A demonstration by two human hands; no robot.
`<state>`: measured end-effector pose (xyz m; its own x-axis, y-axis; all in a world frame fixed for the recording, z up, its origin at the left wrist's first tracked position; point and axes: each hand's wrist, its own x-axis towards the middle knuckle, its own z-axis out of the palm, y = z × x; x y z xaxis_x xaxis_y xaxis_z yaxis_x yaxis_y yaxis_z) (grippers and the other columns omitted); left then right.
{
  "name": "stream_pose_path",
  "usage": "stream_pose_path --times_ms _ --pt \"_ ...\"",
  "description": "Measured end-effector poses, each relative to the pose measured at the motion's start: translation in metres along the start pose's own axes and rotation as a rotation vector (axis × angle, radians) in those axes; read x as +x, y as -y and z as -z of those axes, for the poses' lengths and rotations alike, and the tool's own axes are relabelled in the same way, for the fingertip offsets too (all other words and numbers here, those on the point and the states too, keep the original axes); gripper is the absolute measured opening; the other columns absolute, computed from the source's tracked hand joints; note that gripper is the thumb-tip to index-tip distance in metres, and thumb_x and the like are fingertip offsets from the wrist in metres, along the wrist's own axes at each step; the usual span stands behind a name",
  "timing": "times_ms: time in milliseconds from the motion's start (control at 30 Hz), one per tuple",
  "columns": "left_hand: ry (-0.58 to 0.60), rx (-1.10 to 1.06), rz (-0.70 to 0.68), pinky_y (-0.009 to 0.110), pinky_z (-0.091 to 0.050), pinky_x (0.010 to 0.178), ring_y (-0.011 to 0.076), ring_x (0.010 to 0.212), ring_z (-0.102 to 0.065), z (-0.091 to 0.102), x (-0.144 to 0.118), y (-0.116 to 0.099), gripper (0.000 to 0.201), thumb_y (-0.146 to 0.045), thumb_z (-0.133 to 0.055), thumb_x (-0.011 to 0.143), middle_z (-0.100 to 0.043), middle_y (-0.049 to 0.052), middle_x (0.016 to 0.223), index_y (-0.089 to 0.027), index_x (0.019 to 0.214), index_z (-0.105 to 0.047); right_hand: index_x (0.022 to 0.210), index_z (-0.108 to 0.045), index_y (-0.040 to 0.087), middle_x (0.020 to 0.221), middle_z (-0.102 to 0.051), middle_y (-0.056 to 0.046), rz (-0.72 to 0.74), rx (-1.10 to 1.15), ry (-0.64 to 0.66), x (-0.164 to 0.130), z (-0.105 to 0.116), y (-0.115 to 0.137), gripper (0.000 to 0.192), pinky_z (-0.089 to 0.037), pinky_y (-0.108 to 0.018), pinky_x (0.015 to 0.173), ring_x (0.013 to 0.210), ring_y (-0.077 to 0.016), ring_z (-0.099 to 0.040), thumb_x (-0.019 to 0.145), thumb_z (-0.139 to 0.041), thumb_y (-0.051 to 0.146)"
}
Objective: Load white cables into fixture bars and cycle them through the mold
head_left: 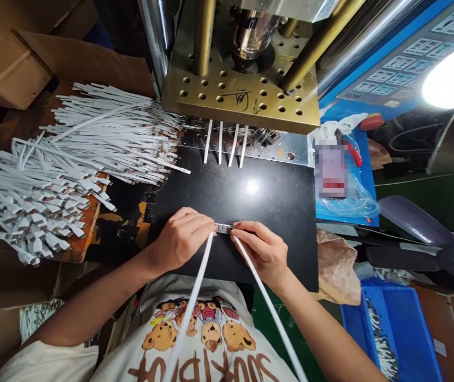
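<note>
Over the black work plate (187,185), both hands meet at a small silvery metal piece (223,228). My left hand (187,236) is closed, pinching the left end of that piece with a white flat cable (199,276). My right hand (264,252) pinches the other end, where a second white cable (260,286) comes out. Both cables run down towards my shirt. Whether the metal piece is one part or two connectors side by side I cannot tell. Several white cable ends (232,146) stick out from under the brass-coloured press plate (234,109).
At the left lie piles of white cables (111,138) with metal connectors, beside cardboard boxes (3,58). Brass and steel posts (205,37) rise above the press. On the right are a blue tray (366,180), a bright lamp (453,74), fan blades (410,220) and a blue bin (405,329).
</note>
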<state>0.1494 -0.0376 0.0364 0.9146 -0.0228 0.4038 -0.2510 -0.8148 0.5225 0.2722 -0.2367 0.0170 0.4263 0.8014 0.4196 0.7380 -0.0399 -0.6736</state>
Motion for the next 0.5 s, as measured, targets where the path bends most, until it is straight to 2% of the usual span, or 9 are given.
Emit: stream_pose_path --times_ms 133,233,333,400,500 --pt "-0.004 0.157 -0.064 0.032 -0.048 0.08 0.0165 0.087 -0.068 0.003 0.002 -0.002 0.011 -0.013 -0.054 0.096 -0.073 0.004 0.094 -0.014 0.092 -0.064 0.112 -0.068 0.021 0.104 -0.07 -0.01 0.063 -0.049 0.016 0.003 -0.002 -0.004 0.026 -0.06 -0.033 0.082 0.095 -0.0212 -0.07 0.092 -0.061 0.006" --pt "0.083 0.256 -0.049 0.032 -0.045 0.068 0.0161 0.074 -0.064 0.006 0.005 -0.002 0.017 -0.012 -0.052 0.095 -0.067 0.001 0.08 -0.016 0.08 -0.061 0.11 -0.068 0.019 0.104 -0.069 -0.01 0.089 -0.056 0.037 0.007 -0.004 -0.004 0.026 -0.059 -0.031 0.081 0.094 -0.0206 -0.069 0.09 -0.061 0.003" --pt "0.144 0.326 -0.04 0.034 -0.041 0.061 0.0176 0.064 -0.058 0.006 0.006 -0.003 0.023 -0.011 -0.05 0.093 -0.059 0.0 0.07 -0.018 0.072 -0.055 0.107 -0.069 0.019 0.101 -0.069 -0.01 0.095 -0.061 0.09 0.015 0.005 -0.004 0.023 -0.059 -0.029 0.08 0.091 -0.0194 -0.07 0.092 -0.06 0.004" --pt "0.13 0.324 -0.046 0.034 -0.041 0.061 0.0176 0.065 -0.057 0.003 0.005 -0.004 0.022 -0.012 -0.049 0.093 -0.059 -0.001 0.071 -0.019 0.072 -0.055 0.105 -0.07 0.02 0.1 -0.069 -0.007 0.11 -0.046 0.238 0.029 0.016 -0.005 0.024 -0.058 -0.025 0.075 0.086 -0.0168 -0.07 0.094 -0.055 0.004" --pt "0.093 0.325 -0.039 0.033 -0.043 0.067 0.0171 0.071 -0.06 -0.004 0.001 -0.001 0.02 -0.014 -0.049 0.096 -0.063 0.0 0.077 -0.018 0.078 -0.058 0.111 -0.071 0.02 0.099 -0.069 -0.006 0.13 -0.089 0.538 0.068 0.022 -0.01 0.038 -0.056 -0.025 0.072 0.082 -0.0156 -0.07 0.094 -0.042 0.001"
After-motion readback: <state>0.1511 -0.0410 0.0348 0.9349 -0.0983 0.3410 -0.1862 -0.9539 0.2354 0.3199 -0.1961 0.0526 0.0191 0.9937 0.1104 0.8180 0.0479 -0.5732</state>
